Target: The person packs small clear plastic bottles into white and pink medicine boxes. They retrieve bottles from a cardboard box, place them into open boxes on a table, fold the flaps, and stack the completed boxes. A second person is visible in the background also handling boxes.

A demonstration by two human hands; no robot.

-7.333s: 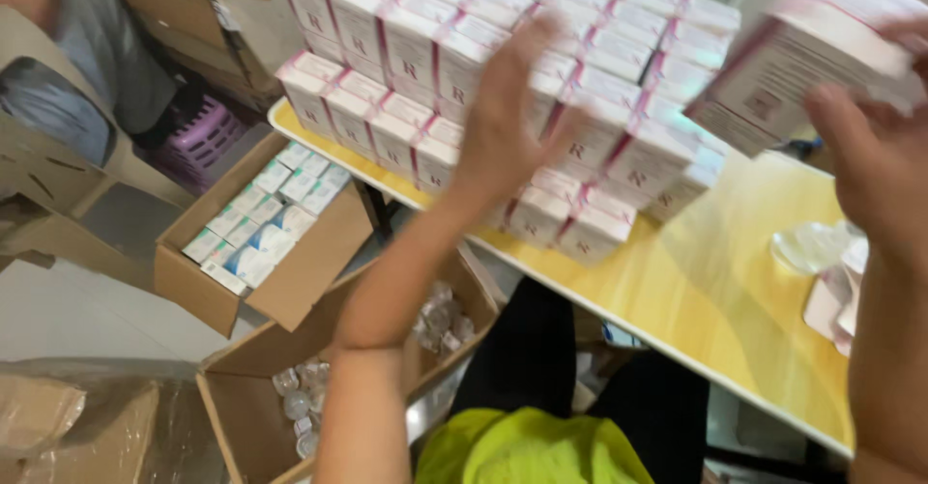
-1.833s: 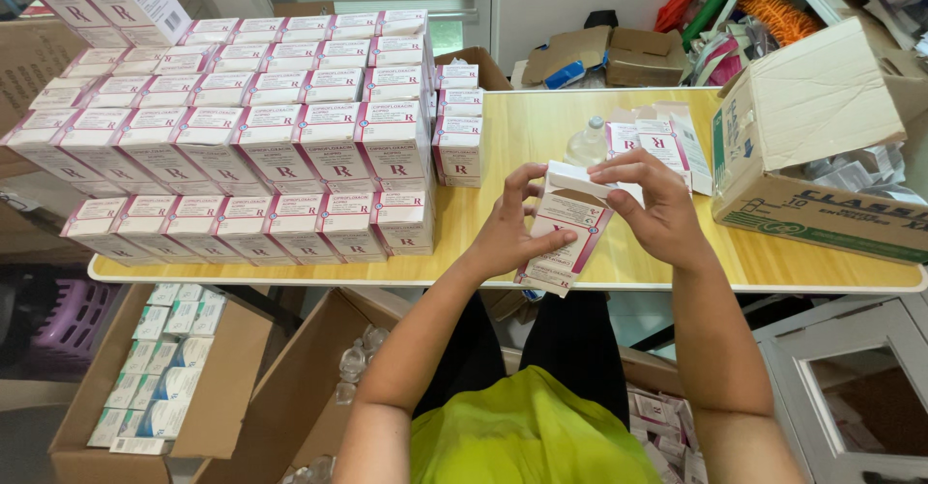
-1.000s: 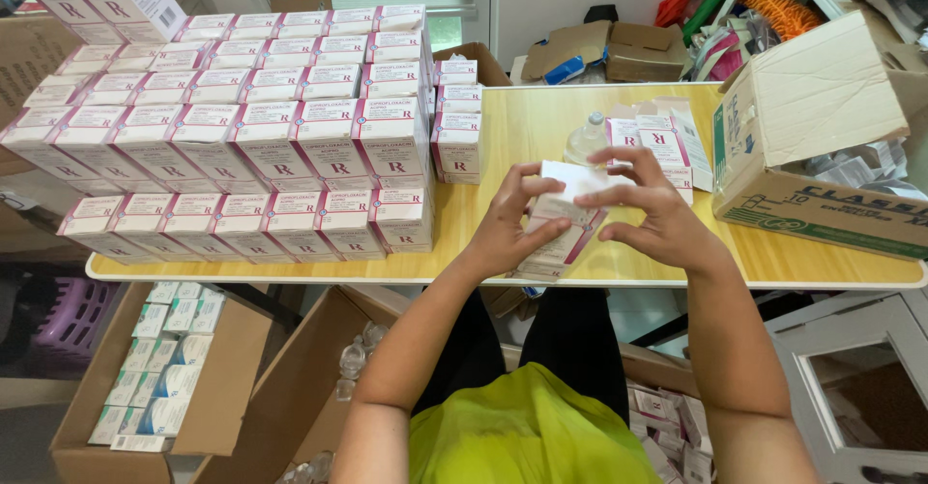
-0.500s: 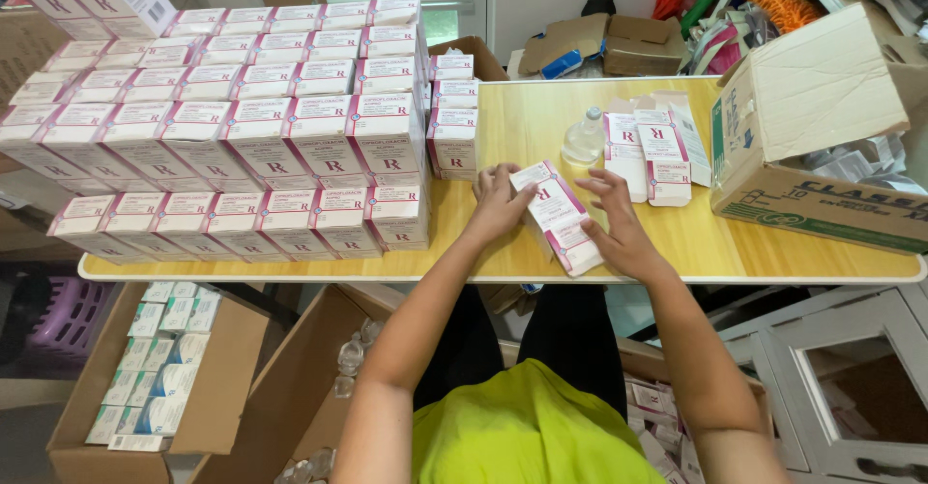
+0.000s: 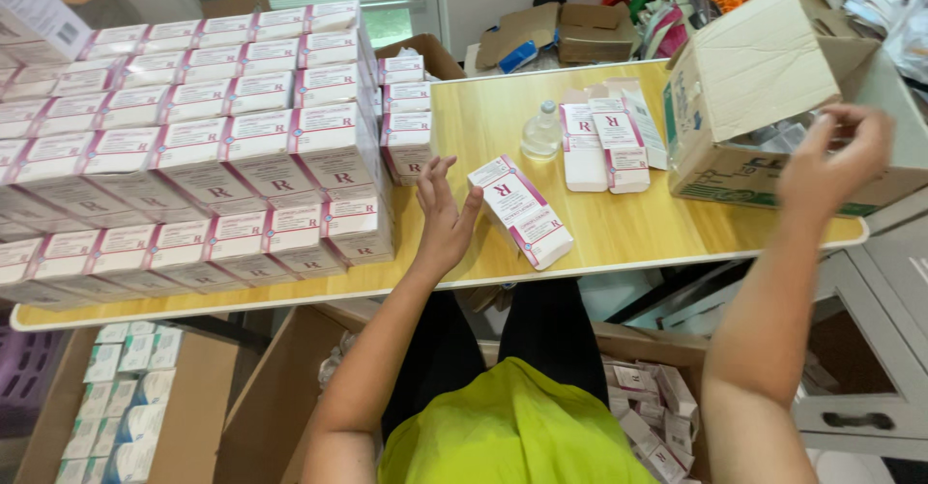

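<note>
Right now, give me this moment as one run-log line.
left hand: open, beside white-pink carton lying on table | right hand: over open cardboard box, grip unclear | clear vial upright

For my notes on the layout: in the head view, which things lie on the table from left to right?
Stacked white-and-pink cartons → left hand → single carton lying flat → clear small bottle → flat unfolded cartons → open cardboard box → right hand.
</note>
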